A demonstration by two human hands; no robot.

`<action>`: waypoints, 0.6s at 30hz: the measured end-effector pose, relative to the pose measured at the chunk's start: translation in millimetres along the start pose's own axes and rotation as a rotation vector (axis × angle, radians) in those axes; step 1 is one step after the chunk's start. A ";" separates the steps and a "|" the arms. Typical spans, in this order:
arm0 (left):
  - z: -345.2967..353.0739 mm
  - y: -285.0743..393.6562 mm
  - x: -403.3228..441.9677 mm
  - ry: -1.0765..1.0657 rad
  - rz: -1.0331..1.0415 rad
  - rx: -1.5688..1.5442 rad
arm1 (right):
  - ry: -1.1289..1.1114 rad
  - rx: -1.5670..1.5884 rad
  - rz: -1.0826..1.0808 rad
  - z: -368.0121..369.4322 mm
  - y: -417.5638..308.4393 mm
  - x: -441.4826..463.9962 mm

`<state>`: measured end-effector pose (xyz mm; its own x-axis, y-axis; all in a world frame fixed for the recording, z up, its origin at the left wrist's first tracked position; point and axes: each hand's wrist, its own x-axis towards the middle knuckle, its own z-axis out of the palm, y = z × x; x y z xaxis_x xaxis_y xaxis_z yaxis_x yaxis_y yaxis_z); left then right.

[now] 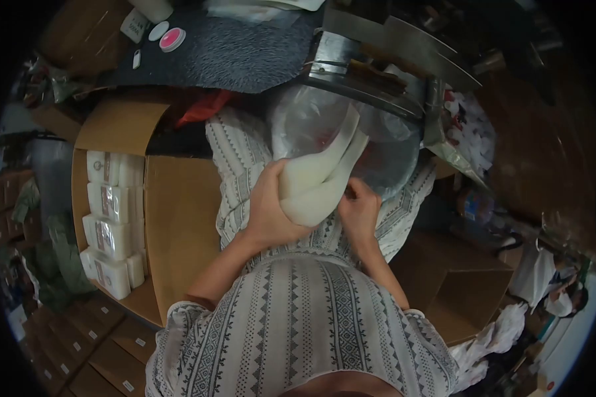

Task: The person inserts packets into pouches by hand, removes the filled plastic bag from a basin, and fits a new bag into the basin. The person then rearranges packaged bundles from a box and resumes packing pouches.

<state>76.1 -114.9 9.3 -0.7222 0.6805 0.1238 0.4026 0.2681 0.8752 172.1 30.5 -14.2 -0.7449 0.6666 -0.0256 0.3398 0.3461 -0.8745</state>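
My left hand (271,205) is wrapped around a pair of pale curved pieces (321,182), smooth and off-white, lying one against the other. Their rounded wide ends sit in my palm, and the narrow tips point up and away over a clear plastic bag. Close to their right side is my right hand (360,208), its fingers curled together; whether anything is between them is hidden. Behind the pieces, the clear plastic bag (391,159) lines a round container between my knees, with something reddish inside.
At left an opened cardboard box (182,225) holds stacks of white wrapped packs (109,221). Ahead is a dark fuzzy mat (238,53) with a pink round tin (172,39). A metal machine edge (371,89) juts above the bag. Another carton (457,278) stands at right.
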 end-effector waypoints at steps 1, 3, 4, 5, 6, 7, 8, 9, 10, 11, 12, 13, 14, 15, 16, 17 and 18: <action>-1.8 1.6 0.9 -0.012 0.009 0.011 | 0.009 0.004 0.025 0.4 -0.2 0.1; -7.5 4.5 4.2 -0.061 0.045 -0.003 | 0.062 -0.008 0.070 -8.9 8.3 6.8; -15.4 4.3 6.5 -0.024 0.009 -0.084 | 0.204 -0.032 0.079 -17.8 20.0 12.4; -23.0 3.1 9.1 0.011 -0.030 -0.164 | 0.346 -0.057 0.084 -28.7 33.8 18.4; -28.4 2.6 9.3 0.043 -0.061 -0.255 | 0.477 -0.120 0.044 -49.7 54.3 21.7; -37.0 -0.3 6.2 0.075 -0.098 -0.343 | 0.625 -0.050 0.088 -77.9 67.3 23.2; -57.4 -17.8 -2.5 0.025 -0.069 -0.220 | 0.767 0.025 0.127 -107.7 80.1 21.4; -78.7 -36.4 -10.4 -0.014 -0.041 -0.093 | 0.922 0.029 0.167 -138.2 97.9 17.1; -94.6 -38.3 -12.6 0.032 -0.047 -0.175 | 1.067 0.038 0.202 -168.8 118.9 11.5; -108.3 -37.6 -9.2 0.085 -0.055 -0.252 | 1.141 -0.173 0.233 -200.2 140.2 4.5; -118.6 -39.1 -2.3 0.085 -0.047 -0.250 | 1.200 -0.382 0.263 -228.7 160.4 -1.6; -129.0 -39.8 2.5 0.173 -0.107 -0.368 | 1.233 -0.472 0.280 -250.0 176.3 -5.8; -139.2 -41.2 5.3 0.275 -0.164 -0.482 | 1.257 -0.552 0.286 -268.1 192.6 -5.9; -147.9 -45.9 12.9 0.314 -0.152 -0.467 | 1.225 -0.698 0.256 -291.8 219.1 -6.2; -157.1 -53.1 27.7 0.331 -0.166 -0.537 | 1.188 -0.840 0.219 -302.4 237.6 -4.7; -166.4 -59.9 45.2 0.348 -0.179 -0.607 | 1.094 -0.886 0.104 -302.3 227.1 1.8; -173.8 -64.6 62.9 0.363 -0.188 -0.684 | 1.003 -0.935 -0.016 -305.0 214.9 7.8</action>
<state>-93.0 -208.0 41.8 -0.9292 0.3694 -0.0133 -0.0941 -0.2017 0.9749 414.4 311.4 -54.6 -0.1570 0.7073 0.6892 0.8900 0.4038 -0.2117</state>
